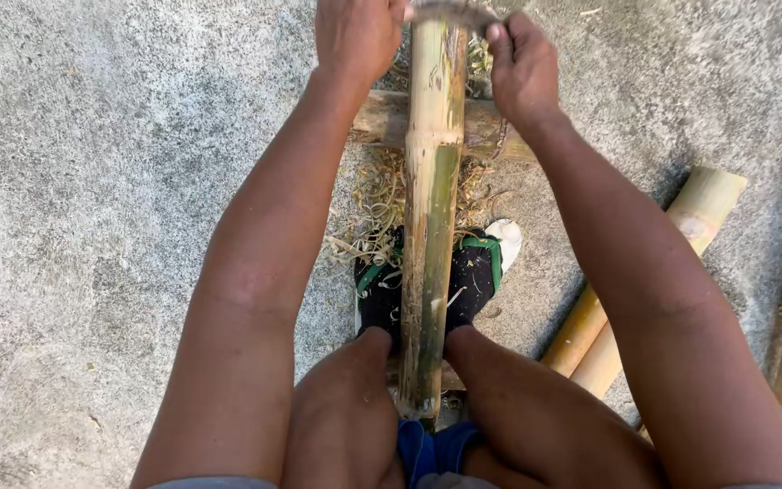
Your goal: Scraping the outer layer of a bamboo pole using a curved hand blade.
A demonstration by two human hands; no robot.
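Bamboo pole (429, 208) lies lengthwise between the knees and feet, far end propped on a wooden block (382, 118) on the concrete floor (92, 181). Left hand (355, 36) and right hand (522, 68) each closed on 1 end of a curved blade (450, 11) across the pole. Judged: stiff, hard, waxy-slick where green; best held at the nodes. 2 spare culms (644, 272) lie right.

Concrete floor (92, 181) bears shavings (377, 204) and bamboo poles (644, 272).
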